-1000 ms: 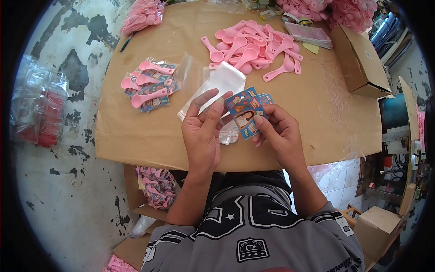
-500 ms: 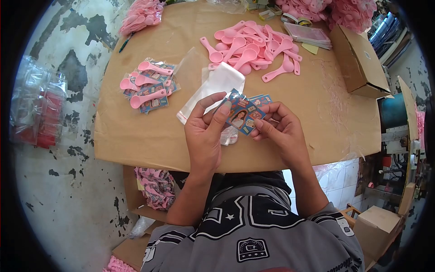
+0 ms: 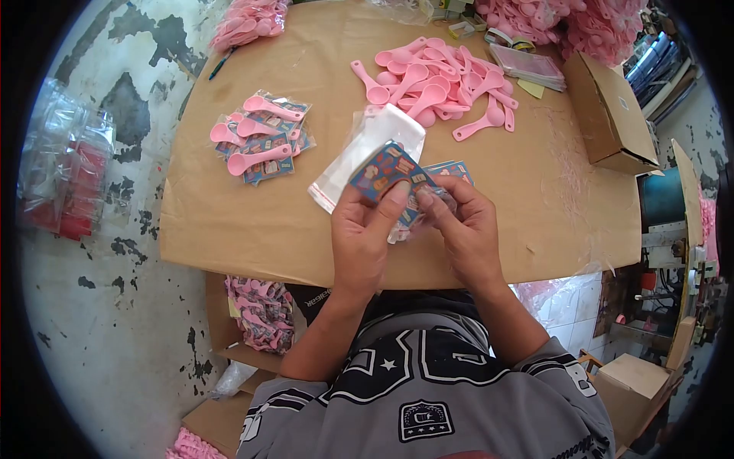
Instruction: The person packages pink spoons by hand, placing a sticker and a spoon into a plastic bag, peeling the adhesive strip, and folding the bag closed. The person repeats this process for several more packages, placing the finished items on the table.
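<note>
Holding a small printed card (image 3: 382,170) just above the near middle of the bench (image 3: 229,222), both hands meet at chest height. The left hand (image 3: 365,237) pinches the card's lower edge between thumb and fingers, tilting its picture side up, which keeps it off the clutter below. The right hand (image 3: 462,229) has its fingers curled shut on the card's right corner; a bit of clear film may be caught there too, but glare makes that hard to tell. Under the hands lie a stack of clear bags (image 3: 367,145) and more cards (image 3: 451,170), partly covered. Farther off sit loose pink spoons (image 3: 440,80), bagged spoon sets (image 3: 264,138) and a cardboard box (image 3: 612,115). The lens edge cuts off the far piles.
</note>
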Action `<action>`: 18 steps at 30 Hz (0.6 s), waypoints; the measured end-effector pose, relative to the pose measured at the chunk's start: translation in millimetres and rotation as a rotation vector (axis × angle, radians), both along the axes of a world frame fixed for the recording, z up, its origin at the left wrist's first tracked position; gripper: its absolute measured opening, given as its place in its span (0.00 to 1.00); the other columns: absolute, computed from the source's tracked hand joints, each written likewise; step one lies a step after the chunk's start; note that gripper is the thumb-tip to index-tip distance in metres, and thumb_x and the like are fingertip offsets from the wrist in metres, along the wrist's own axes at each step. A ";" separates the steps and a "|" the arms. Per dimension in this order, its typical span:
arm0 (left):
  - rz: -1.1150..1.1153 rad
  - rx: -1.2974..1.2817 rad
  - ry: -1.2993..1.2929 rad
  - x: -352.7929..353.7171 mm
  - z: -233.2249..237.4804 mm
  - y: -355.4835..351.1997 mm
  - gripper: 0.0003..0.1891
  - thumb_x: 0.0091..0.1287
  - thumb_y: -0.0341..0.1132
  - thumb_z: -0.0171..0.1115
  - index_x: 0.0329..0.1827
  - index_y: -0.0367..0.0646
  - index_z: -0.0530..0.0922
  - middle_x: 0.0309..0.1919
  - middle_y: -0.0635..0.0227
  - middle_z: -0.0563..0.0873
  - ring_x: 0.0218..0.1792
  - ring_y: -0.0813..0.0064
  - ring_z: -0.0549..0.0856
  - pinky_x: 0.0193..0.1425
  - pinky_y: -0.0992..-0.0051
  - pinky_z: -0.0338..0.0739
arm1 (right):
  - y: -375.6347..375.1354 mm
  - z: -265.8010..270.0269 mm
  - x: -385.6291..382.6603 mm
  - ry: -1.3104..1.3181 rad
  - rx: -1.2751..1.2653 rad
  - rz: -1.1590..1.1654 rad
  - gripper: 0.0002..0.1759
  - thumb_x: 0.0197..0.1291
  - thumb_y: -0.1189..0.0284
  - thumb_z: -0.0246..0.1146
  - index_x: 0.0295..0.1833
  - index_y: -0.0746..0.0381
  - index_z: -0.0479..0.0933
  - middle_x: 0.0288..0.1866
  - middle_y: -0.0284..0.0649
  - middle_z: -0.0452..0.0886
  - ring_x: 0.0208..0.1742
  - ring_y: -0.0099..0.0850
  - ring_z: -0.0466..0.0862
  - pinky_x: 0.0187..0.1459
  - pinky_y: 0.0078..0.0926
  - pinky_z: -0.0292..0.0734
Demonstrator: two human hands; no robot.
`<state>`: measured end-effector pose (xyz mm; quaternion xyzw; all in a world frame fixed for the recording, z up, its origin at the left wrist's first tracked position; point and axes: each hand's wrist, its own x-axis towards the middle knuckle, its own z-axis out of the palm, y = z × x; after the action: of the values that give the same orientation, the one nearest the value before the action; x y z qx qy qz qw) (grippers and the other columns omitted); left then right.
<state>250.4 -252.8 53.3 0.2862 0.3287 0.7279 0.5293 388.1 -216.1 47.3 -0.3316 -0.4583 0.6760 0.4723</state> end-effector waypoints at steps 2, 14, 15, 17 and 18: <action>-0.004 0.046 -0.089 -2.7 9.1 3.8 0.26 0.80 0.24 0.57 0.80 0.38 0.67 0.75 0.47 0.76 0.74 0.62 0.78 0.78 0.62 0.76 | -1.9 -1.9 0.9 -0.019 0.001 0.002 0.11 0.74 0.71 0.70 0.55 0.66 0.82 0.45 0.36 0.89 0.40 0.19 0.87 0.39 0.19 0.82; -0.087 0.093 -0.317 3.6 8.8 13.7 0.24 0.83 0.31 0.55 0.80 0.44 0.65 0.60 0.53 0.85 0.59 0.66 0.88 0.66 0.63 0.85 | -14.2 10.6 10.5 -0.087 -0.090 0.047 0.10 0.71 0.71 0.72 0.45 0.61 0.77 0.40 0.32 0.85 0.34 0.16 0.81 0.31 0.16 0.76; -0.101 0.086 -0.312 5.2 8.7 14.0 0.24 0.84 0.31 0.55 0.80 0.43 0.66 0.57 0.55 0.86 0.56 0.68 0.89 0.64 0.64 0.85 | -13.8 7.4 12.3 -0.081 -0.098 0.050 0.10 0.71 0.71 0.72 0.45 0.61 0.77 0.39 0.31 0.84 0.34 0.16 0.80 0.32 0.16 0.76; -0.126 0.083 -0.300 12.6 3.3 13.7 0.24 0.84 0.32 0.55 0.79 0.40 0.66 0.55 0.58 0.87 0.56 0.69 0.89 0.63 0.64 0.87 | -11.7 -1.0 15.2 -0.068 -0.110 0.054 0.10 0.71 0.72 0.72 0.45 0.61 0.75 0.38 0.29 0.82 0.34 0.15 0.80 0.33 0.15 0.75; -0.137 0.082 -0.294 15.4 1.2 14.3 0.24 0.84 0.32 0.55 0.79 0.39 0.66 0.54 0.59 0.87 0.55 0.69 0.89 0.62 0.64 0.88 | -10.6 -1.0 15.6 -0.072 -0.101 0.041 0.11 0.70 0.73 0.72 0.45 0.60 0.74 0.39 0.29 0.81 0.35 0.16 0.79 0.35 0.16 0.76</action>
<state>265.8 -238.5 54.6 0.2197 0.1976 0.7368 0.6082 403.7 -226.7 46.3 -0.3695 -0.4472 0.6954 0.4241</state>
